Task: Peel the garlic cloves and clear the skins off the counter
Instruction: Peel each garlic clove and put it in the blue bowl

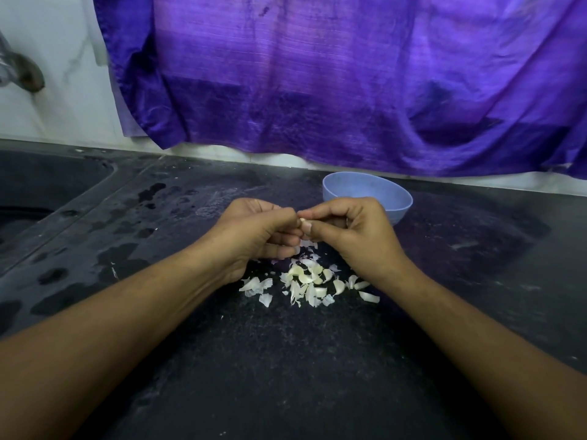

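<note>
Just above the skins (305,287), one garlic clove (303,221) in the fingertip pinch of left hand (254,233) and right hand (359,230).

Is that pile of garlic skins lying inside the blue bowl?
No, the garlic skins lie scattered on the dark counter, nearer the person than the blue bowl.

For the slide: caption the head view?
Left hand and right hand pinch a garlic clove over loose skins on the counter; blue bowl behind.

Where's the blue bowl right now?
Head view: the blue bowl sits on the counter right of centre, just behind the right hand, below the purple cloth.
</note>
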`<action>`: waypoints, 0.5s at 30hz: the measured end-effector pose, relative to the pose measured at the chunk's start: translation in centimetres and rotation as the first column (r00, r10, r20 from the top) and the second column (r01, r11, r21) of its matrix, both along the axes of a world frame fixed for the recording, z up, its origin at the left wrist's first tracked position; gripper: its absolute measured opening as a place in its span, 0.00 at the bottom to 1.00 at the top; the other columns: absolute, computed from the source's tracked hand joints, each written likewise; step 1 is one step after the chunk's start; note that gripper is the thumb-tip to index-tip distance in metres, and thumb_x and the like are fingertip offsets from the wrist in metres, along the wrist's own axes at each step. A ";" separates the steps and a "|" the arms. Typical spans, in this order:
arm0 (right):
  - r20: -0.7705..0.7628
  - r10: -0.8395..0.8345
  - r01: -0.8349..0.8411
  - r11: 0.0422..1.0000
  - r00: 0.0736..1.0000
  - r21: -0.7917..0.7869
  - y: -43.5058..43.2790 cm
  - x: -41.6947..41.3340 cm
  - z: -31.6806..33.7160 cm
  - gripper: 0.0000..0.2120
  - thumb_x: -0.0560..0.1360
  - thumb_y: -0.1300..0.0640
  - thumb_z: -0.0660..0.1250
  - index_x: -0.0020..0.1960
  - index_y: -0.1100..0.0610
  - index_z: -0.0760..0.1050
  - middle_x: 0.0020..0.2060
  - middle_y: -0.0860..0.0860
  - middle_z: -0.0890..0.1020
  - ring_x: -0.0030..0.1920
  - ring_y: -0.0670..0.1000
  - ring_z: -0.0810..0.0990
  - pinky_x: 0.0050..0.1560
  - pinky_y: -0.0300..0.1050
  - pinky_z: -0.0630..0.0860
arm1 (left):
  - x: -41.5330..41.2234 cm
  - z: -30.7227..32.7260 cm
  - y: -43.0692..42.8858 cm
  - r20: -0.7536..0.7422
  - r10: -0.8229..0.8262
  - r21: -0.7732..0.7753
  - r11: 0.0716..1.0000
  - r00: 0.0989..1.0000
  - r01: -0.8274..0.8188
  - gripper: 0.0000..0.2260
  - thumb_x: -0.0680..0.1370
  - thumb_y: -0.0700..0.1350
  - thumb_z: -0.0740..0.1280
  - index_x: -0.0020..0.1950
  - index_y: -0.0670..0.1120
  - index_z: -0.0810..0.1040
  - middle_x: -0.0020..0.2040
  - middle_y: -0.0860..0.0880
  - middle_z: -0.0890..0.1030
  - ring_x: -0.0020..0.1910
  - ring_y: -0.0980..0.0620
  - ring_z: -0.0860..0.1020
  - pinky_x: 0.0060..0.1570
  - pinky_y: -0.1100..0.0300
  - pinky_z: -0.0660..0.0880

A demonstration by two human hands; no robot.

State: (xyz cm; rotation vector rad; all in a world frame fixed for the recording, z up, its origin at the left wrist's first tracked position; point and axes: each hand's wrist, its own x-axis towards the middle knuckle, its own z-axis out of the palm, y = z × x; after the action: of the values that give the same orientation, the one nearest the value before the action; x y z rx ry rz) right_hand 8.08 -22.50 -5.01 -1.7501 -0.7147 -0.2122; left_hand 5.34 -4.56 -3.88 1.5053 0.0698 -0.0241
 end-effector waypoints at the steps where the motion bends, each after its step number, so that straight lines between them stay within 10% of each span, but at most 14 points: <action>1: -0.009 0.017 -0.017 1.000 1.000 0.026 0.1 0.0 0.1 0.07 0.75 0.68 0.74 0.53 0.63 0.85 0.45 0.55 0.88 0.48 0.54 0.88 0.54 0.51 0.84 | 0.0 0.1 0.0 0.007 -0.002 0.000 1.000 1.000 0.002 0.07 0.77 0.36 0.71 0.51 0.32 0.83 0.39 0.42 0.84 0.32 0.54 0.81 0.33 0.62 0.82; 8: -0.171 0.114 -0.058 0.951 0.979 0.305 0.3 0.0 0.8 0.07 0.79 0.67 0.69 0.55 0.63 0.82 0.46 0.58 0.86 0.48 0.54 0.85 0.56 0.52 0.83 | 0.2 -0.1 0.8 0.100 0.006 0.201 0.979 0.995 -0.026 0.05 0.78 0.39 0.71 0.46 0.38 0.83 0.38 0.45 0.85 0.36 0.53 0.82 0.36 0.58 0.83; 15: -0.266 0.098 -0.026 0.965 0.959 0.262 -0.4 0.2 0.8 0.08 0.82 0.66 0.65 0.57 0.60 0.81 0.43 0.55 0.85 0.43 0.52 0.85 0.48 0.48 0.84 | 0.5 -0.1 1.4 0.231 0.029 0.333 0.937 0.973 -0.107 0.09 0.81 0.44 0.68 0.46 0.41 0.84 0.41 0.46 0.85 0.38 0.51 0.83 0.37 0.54 0.82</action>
State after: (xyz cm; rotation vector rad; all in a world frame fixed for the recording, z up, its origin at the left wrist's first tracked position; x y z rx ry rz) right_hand 8.29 -22.89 -4.18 -1.4701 -0.5124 -0.0123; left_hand 5.82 -3.15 -4.00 1.8456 -0.0577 0.2241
